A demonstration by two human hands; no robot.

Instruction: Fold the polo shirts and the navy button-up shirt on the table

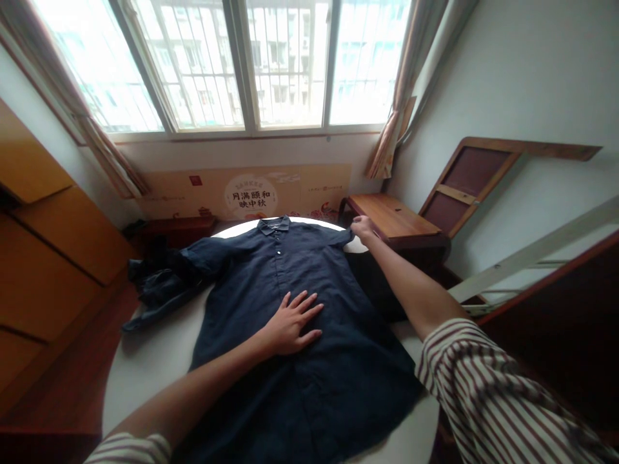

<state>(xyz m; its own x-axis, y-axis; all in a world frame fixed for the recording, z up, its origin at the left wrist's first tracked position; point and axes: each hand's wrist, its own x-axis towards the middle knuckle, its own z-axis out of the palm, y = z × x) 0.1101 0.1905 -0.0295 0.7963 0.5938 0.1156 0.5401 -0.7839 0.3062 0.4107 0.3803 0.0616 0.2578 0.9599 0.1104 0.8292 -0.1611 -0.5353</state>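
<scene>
A dark navy button-up shirt (271, 290) lies face up on a round white table (140, 374), its collar toward the window and its hem toward me. My left hand (294, 324) rests flat on the middle of the shirt, fingers spread. At the far right, my right hand (362, 229) pinches the end of the shirt's short right-side sleeve (344, 236). The opposite sleeve runs out to the left, where a crumpled pile of dark clothing (162, 283) sits on the table's edge. Something black lies under the shirt's right side.
Beyond the table's far right edge stands a wooden side table (394, 214). A wooden framed panel (471, 177) leans against the right wall. Orange-brown cabinets (48, 258) stand at the left. Behind are a barred window (251, 64), curtains (387, 142) and a printed banner (246, 190).
</scene>
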